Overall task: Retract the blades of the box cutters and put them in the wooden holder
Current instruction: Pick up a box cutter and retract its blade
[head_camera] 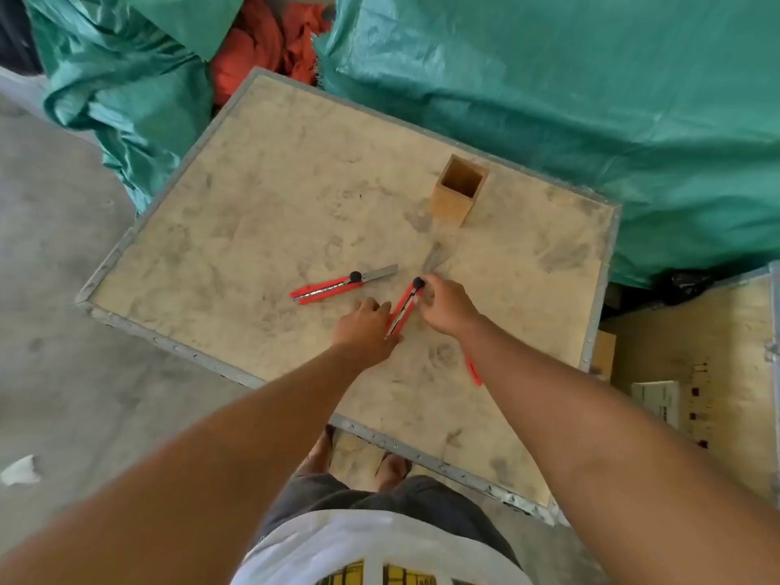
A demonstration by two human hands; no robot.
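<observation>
Plywood crate top (261, 196): left hand (366, 329) pins red box cutter (403, 308) body, right hand (445, 306) pinches its black slider end, likely to retract; second cutter (337, 285), blade out, left of it; wooden holder (460, 190) beyond, empty.

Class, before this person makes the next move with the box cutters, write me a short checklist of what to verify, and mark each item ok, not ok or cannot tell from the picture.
1. Held box cutter gripped by both hands: ok, left hand on the body, right hand at the black knob end.
2. Held cutter's blade retracted: cannot tell, the right hand hides that end.
3. Second box cutter blade retracted: not ok, the metal blade sticks out past its knob.
4. Wooden holder upright, opening free: ok.
5. Third red cutter blade state: cannot tell, the right forearm mostly covers it.
</observation>
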